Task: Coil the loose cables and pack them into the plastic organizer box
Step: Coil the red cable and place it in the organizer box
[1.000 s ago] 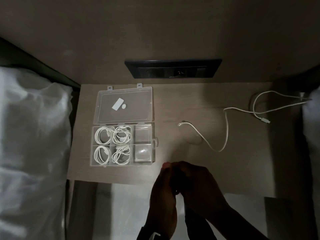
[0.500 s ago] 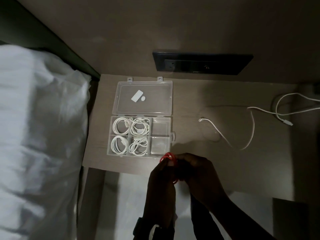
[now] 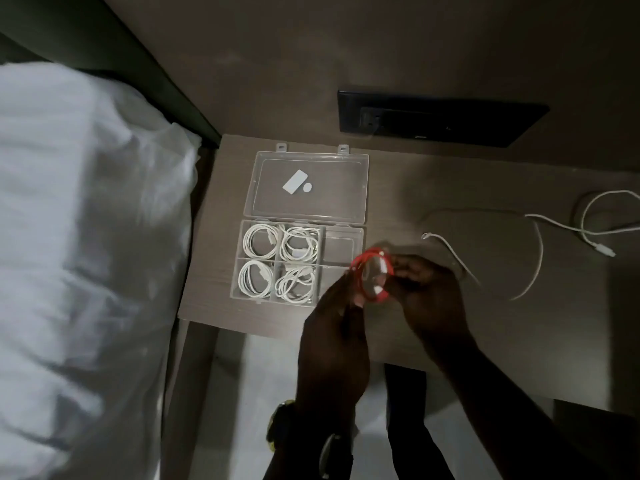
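Hands (image 3: 381, 296) — red coil (image 3: 372, 277) pinched between

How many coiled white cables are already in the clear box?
4: back-left compartment, back-middle, front-left, front-middle. The two right compartments of the organizer box look empty; hands partly cover the front one.

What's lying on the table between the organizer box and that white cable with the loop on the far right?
In the head view, between the organizer box and the looped white cable lies another loose white cable, plus both hands holding a red coil.
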{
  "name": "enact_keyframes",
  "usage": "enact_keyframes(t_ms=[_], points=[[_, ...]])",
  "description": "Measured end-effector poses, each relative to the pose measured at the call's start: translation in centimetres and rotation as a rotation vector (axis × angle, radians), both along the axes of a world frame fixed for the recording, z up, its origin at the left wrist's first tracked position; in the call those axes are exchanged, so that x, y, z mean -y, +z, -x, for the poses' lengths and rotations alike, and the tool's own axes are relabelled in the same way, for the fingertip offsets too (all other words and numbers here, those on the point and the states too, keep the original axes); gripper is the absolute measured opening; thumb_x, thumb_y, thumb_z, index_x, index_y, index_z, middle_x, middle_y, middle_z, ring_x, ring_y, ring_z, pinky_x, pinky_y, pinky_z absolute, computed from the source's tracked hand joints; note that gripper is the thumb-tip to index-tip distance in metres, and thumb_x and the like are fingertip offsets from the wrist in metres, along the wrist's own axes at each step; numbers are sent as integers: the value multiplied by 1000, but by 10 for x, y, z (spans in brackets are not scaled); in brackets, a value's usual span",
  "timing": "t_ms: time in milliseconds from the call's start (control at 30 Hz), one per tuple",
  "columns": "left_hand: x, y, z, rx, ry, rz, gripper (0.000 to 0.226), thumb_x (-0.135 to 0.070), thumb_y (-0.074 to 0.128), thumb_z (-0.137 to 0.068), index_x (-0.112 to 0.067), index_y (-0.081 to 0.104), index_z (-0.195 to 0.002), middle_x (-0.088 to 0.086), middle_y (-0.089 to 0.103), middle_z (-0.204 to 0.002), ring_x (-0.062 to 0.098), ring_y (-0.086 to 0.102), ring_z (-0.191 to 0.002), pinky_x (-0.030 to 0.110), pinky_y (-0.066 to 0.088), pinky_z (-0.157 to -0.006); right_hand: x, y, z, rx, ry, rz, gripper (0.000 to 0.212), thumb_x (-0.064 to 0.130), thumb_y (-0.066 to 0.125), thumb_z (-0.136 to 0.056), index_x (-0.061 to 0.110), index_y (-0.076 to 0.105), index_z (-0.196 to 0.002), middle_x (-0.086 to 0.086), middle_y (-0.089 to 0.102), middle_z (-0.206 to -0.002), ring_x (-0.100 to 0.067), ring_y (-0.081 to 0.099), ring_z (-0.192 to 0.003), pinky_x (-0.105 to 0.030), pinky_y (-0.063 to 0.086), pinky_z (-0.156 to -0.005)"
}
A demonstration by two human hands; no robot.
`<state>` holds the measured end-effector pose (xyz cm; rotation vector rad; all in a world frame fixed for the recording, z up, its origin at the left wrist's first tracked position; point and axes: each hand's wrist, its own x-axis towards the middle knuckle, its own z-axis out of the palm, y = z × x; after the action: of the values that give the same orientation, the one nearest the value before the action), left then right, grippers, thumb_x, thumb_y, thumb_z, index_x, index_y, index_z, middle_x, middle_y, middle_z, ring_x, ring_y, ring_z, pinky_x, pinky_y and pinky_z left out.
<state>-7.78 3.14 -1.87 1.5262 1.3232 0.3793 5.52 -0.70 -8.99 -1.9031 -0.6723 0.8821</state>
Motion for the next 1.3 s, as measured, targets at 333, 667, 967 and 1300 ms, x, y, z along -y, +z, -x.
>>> enact_keyframes(t_ms=[333, 667, 967, 1300], points=[[-65, -69, 7, -253, -77, -402, 49, -1, 62, -86, -8, 57, -134, 14, 60, -135, 29, 54, -125, 43, 44, -108, -78, -31, -12, -17, 53, 105, 28, 16, 81, -73, 14, 74, -100, -10, 78, -91, -25, 73, -82, -50, 58, -80], [-86, -117, 10, -387, -453, -589, 49, -15, 53, -93, -4, 47, -141, 19, 51, -144, 38, 49, -125, 46, 41, -104, -76, -34, -9, 457, 326, 84, 19, 16, 74, -80, 19, 76, -99, -8, 55, -92, -20, 58, -79, -29, 47, -71], [-87, -123, 12, -420, -486, -607, 50, -25, 50, -97, -4, 46, -143, 20, 48, -147, 39, 49, -127, 47, 41, -104, -77, -30, -12, 671, 550, 65, 36, 8, 66, -82, 20, 63, -116, -3, 69, -104, -28, 63, -93, -36, 53, -76], [-82, -121, 7, -469, -493, -632, 45, -34, 42, -97, -13, 58, -135, 21, 49, -146, 43, 50, -123, 49, 45, -98, -75, -30, -21, 941, 829, 73, 17, 28, 53, -92, 22, 67, -97, 0, 61, -98, -25, 51, -93, -33, 38, -65]])
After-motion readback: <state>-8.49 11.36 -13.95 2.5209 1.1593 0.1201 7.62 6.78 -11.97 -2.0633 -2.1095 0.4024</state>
